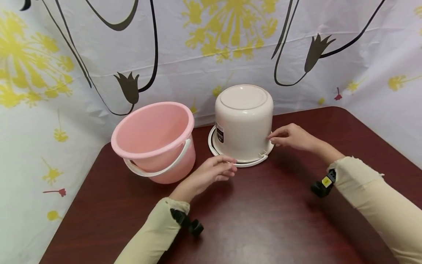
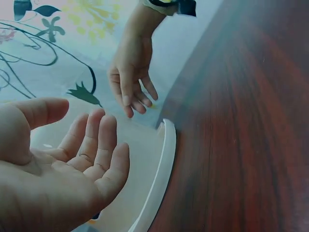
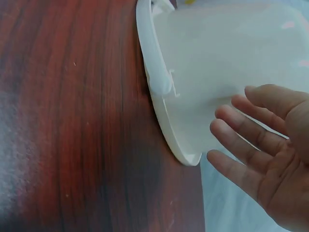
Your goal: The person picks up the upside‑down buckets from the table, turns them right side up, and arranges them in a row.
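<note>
A cream bucket (image 1: 244,124) stands upside down on the dark red-brown table, its base facing up. Its white handle (image 1: 252,164) lies down around the rim at table level, and a dark label (image 1: 219,134) shows on the left side. My left hand (image 1: 212,170) hovers in front of the bucket's lower left, fingers relaxed and holding nothing. At the bucket's right side is my right hand (image 1: 293,137), its fingertips close to the wall. In the right wrist view the right hand's fingers (image 3: 236,137) are loosely spread beside the bucket wall (image 3: 207,58).
To the left a pink bucket (image 1: 189,159) stands upright, mouth up, its white handle (image 1: 171,165) hanging at the front. Behind the table (image 1: 257,220) hangs a white curtain (image 1: 184,73) with yellow and dark flower prints, close along the back edge.
</note>
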Action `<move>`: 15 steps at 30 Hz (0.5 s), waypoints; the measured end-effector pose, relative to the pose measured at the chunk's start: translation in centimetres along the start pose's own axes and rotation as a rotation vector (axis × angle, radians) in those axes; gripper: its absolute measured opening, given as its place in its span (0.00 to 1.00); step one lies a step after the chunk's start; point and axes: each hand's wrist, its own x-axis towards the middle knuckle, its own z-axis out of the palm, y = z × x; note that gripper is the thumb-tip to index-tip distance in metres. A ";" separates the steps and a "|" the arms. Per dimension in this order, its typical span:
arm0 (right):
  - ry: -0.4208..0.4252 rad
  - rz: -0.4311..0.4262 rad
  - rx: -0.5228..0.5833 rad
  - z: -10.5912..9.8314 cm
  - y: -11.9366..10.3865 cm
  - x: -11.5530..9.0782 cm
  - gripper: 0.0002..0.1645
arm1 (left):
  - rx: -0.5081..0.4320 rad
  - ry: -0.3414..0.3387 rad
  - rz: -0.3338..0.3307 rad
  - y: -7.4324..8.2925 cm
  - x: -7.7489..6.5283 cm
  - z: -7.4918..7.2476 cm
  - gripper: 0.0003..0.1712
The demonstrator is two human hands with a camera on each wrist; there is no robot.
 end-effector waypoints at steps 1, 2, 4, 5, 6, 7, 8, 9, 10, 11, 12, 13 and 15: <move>-0.002 -0.003 -0.021 -0.1 0.2 0.2 0.15 | 0.011 0.009 -0.002 -0.1 0.5 0.0 0.21; -0.004 -0.010 -0.048 -0.1 0.4 0.3 0.14 | 0.039 0.019 -0.001 -0.1 1.0 0.0 0.20; -0.010 -0.026 -0.111 -0.2 0.7 0.7 0.13 | 0.086 0.043 -0.006 -0.2 2.0 -0.1 0.19; -0.015 -0.034 -0.142 -0.3 0.9 0.8 0.13 | 0.108 0.055 -0.007 -0.2 2.4 -0.2 0.18; -0.021 -0.039 -0.170 -0.3 1.0 1.0 0.12 | 0.123 0.065 -0.007 -0.2 2.8 -0.3 0.18; -0.026 -0.048 -0.189 -0.3 1.2 1.1 0.11 | 0.141 0.076 -0.008 -0.2 3.2 -0.4 0.18; -0.038 -0.050 -0.195 -0.3 1.4 1.3 0.11 | 0.158 0.086 -0.009 -0.3 3.6 -0.5 0.17; -0.050 -0.047 -0.199 -0.3 1.6 1.4 0.11 | 0.174 0.094 -0.006 -0.3 3.9 -0.6 0.17; -0.061 -0.045 -0.202 -0.4 1.8 1.6 0.10 | 0.202 0.102 -0.001 -0.4 4.2 -0.7 0.17; -0.073 -0.042 -0.202 -0.4 2.0 1.7 0.10 | 0.234 0.111 0.003 -0.5 4.5 -0.8 0.17; -0.085 -0.040 -0.201 -0.4 2.3 1.8 0.10 | 0.271 0.118 0.011 -0.6 4.8 -0.9 0.16; -0.097 -0.041 -0.201 -0.4 2.4 1.9 0.10 | 0.317 0.127 0.020 -0.7 5.1 -1.0 0.16; -0.119 -0.042 -0.206 -0.4 2.6 2.2 0.10 | 0.413 0.132 0.052 -1.0 5.5 -1.3 0.15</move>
